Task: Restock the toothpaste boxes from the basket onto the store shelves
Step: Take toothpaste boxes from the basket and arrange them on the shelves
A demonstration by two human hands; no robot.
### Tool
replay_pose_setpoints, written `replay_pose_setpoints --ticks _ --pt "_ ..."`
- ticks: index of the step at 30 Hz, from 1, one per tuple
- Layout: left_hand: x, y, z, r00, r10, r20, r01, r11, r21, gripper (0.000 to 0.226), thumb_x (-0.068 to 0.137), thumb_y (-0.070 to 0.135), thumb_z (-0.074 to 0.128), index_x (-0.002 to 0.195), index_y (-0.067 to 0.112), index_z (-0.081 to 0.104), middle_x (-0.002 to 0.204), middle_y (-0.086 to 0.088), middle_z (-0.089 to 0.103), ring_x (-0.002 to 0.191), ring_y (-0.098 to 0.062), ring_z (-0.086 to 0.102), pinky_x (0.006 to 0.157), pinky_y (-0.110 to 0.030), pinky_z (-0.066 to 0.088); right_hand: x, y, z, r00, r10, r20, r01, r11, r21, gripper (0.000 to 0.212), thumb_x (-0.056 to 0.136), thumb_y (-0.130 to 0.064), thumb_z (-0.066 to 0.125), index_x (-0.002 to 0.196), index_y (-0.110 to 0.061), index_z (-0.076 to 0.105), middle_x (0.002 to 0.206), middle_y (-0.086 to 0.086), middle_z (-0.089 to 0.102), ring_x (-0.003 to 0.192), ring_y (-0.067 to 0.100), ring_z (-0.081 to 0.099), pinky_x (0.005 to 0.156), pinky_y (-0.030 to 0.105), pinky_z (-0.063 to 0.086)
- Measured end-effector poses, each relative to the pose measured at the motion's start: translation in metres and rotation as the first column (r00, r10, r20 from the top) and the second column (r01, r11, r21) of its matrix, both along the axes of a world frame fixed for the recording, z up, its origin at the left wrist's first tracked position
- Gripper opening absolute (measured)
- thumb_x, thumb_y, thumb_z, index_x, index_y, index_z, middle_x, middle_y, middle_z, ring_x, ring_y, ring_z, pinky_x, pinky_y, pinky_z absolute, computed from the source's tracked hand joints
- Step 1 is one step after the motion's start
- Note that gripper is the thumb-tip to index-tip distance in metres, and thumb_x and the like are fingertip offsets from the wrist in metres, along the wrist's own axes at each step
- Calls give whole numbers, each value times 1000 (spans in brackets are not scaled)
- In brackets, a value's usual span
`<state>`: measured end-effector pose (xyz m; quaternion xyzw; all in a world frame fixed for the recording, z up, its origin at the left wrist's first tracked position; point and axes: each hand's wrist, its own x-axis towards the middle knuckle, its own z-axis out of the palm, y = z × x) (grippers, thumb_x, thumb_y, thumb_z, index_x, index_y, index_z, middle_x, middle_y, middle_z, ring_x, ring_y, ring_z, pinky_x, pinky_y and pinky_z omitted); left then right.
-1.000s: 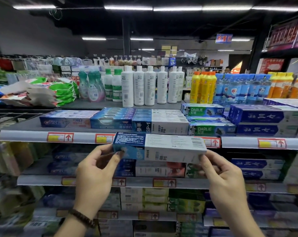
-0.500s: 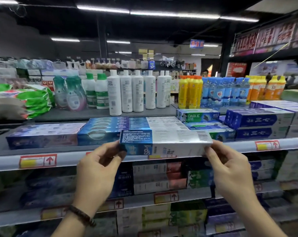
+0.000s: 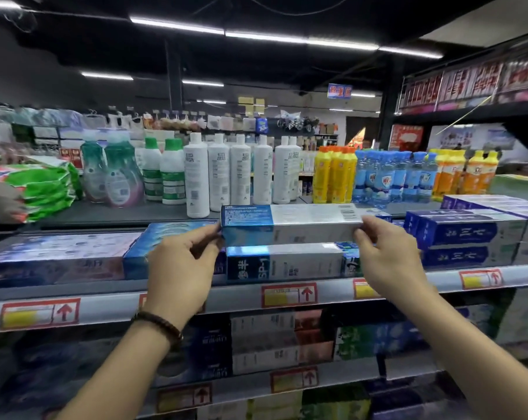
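A long blue-and-white cardboard toothpaste box (image 3: 290,224) lies level, with a barcode on top near its white end. The left hand (image 3: 181,268) pinches its blue end and the right hand (image 3: 390,265) pinches its white end. It sits directly above a matching blue-and-white box (image 3: 283,262) printed "SP-1" on the grey store shelf (image 3: 232,295). I cannot tell whether the two boxes touch.

Blue/white toothpaste box (image 3: 291,224) level, prob. atop matching box (image 3: 299,263).
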<state>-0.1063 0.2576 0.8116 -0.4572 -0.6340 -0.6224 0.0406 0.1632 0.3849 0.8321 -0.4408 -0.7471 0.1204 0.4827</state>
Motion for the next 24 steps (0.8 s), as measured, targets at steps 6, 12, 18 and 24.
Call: replay_pose_setpoints --ticks 6,12,18,24 --pt "6 23 7 999 35 -8 -36 993 -110 37 100 21 69 137 20 69 99 23 67 98 -7 67 93 -24 49 -11 37 11 994 94 49 -87 989 -121 25 108 -15 52 86 -19 63 80 -1 66 77 22 56 63 28 40" --pt "8 44 6 997 61 -37 -68 973 -222 43 106 11 53 146 23 61 126 5 72 78 -11 63 65 -15 46 -19 61 14 988 141 58 -124 963 -239 26 107 -15 50 107 -18 76 98 3 76 93 25 65 70 35 45" --pt "10 57 1 994 76 -75 -95 950 -296 60 103 -6 37 138 33 66 110 11 66 76 -5 57 59 -17 44 -20 75 7 988 129 82 -96 940 -327 28 104 -9 51 76 -9 51 73 10 56 69 26 47 61 36 30" --pt "16 61 0 986 130 -102 -158 919 -361 49 104 -6 38 141 16 62 133 -8 68 99 -24 57 80 -27 41 -22 82 3 986 129 107 -84 932 -353 32 101 -11 51 71 -15 42 69 8 51 68 26 45 65 37 33"
